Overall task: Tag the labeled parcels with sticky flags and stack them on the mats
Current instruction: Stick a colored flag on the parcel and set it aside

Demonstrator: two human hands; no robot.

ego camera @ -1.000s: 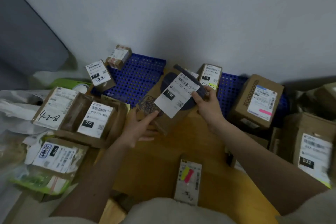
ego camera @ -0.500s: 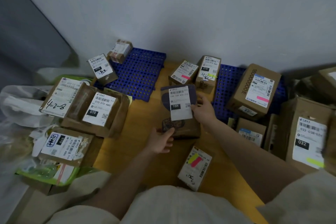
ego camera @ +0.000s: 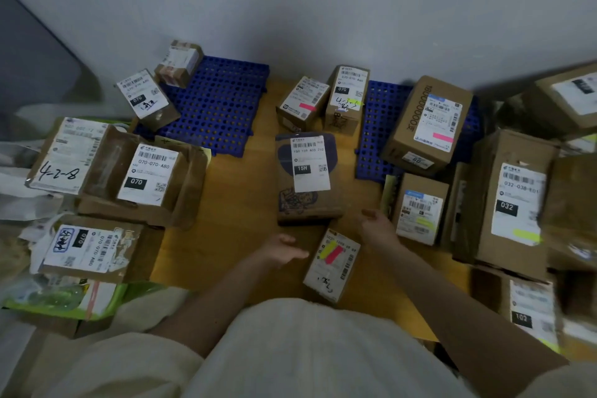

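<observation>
Nearest the person, a small box [ego camera: 332, 265] is lying on the wooden floor [ego camera: 232, 236] with a yellow and a pink sticky flag [ego camera: 331, 252] on its label; it looks like the flag supply, though I cannot tell for sure. The left hand [ego camera: 281, 250] is hovering just beside its left edge, fingers relaxed and holding nothing. The right hand [ego camera: 378, 228] is hanging loose to its upper right, also gripping nothing.

Just beyond both hands, the 15H parcel [ego camera: 308, 178] is sitting flat on the floor between the two mats, untouched and showing no flag on its white label. It seems to be the one in hand, waiting for its tag.

To the left, three flat parcels marked 070 and 4-2-8 [ego camera: 106, 168] are lying off the mats with no flag visible. To the right, the 032 box [ego camera: 513, 197] and a smaller box [ego camera: 420, 208] are carrying yellow flags but standing on the floor.

Farther back, the right blue mat [ego camera: 374, 126] is bearing one big pink-flagged box [ego camera: 426, 126]. Two flagged boxes [ego camera: 323, 100] are standing between the mats. The left blue mat [ego camera: 219, 103] is holding two small parcels [ego camera: 161, 84] at its edge.

Judging from this, tagging is partly done and most stacking is remaining.
</observation>
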